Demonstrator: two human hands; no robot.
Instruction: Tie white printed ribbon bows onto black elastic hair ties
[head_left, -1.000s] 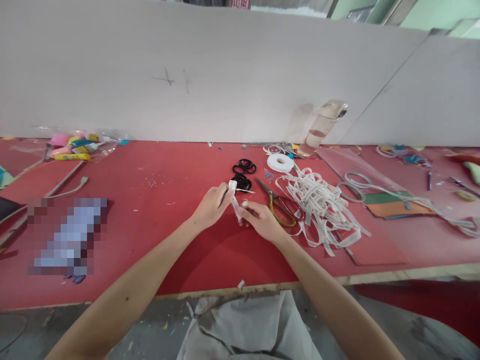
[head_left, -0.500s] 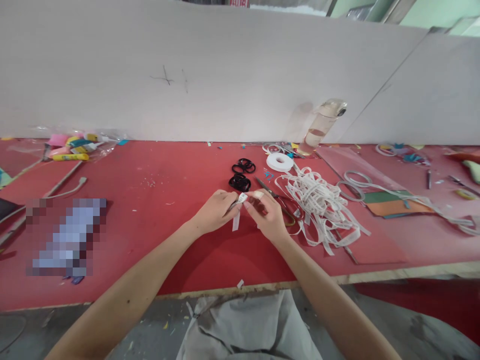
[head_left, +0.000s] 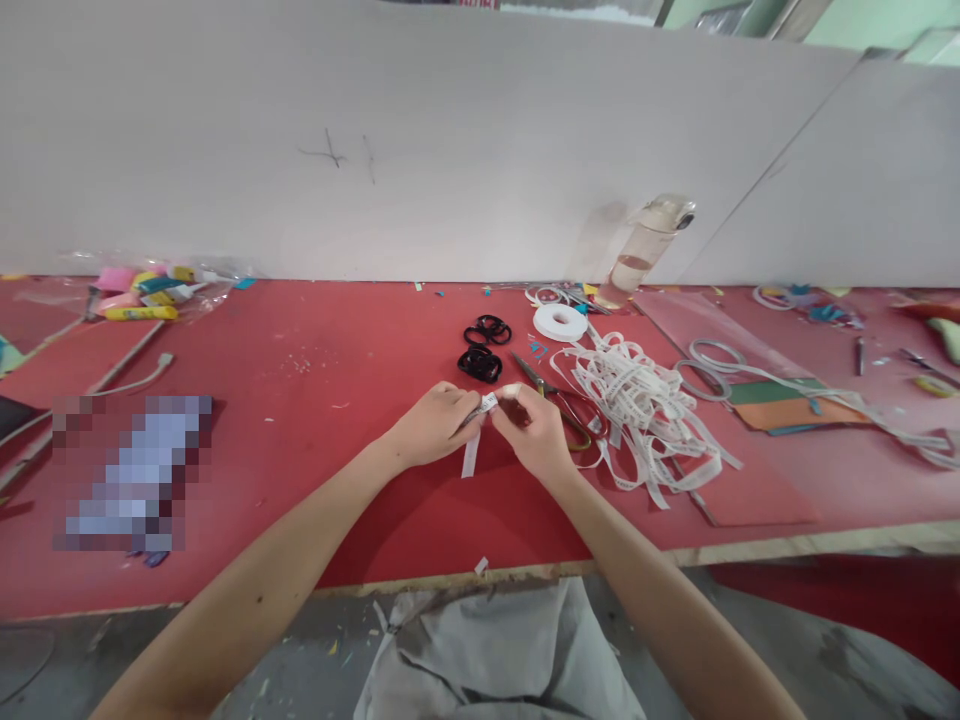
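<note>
Both hands meet over the red table (head_left: 315, 480), pinching a short white printed strip (head_left: 472, 452) whose loose end hangs down toward the table. My left hand (head_left: 431, 425) grips it from the left with fingers closed, apparently with a small dark piece at the pinch. My right hand (head_left: 536, 430) pinches the strip's upper end from the right; a white band is wrapped round one fingertip. Just beyond the hands lie black hair ties (head_left: 481, 350). Scissors (head_left: 559, 400) with yellowish handles lie right of my right hand, beside a tangled heap of white strips (head_left: 637, 400).
A white tape roll (head_left: 560, 322) and a clear bottle (head_left: 645, 250) stand near the white back wall. Coloured sheets and loops (head_left: 772, 405) lie at right, a bag of coloured items (head_left: 150, 290) and a cable at far left. The table's front edge runs just below my forearms.
My right hand rose from low on the strip to its top, meeting the left hand. The strip turned from slanting between the hands to hanging down from the pinch.
</note>
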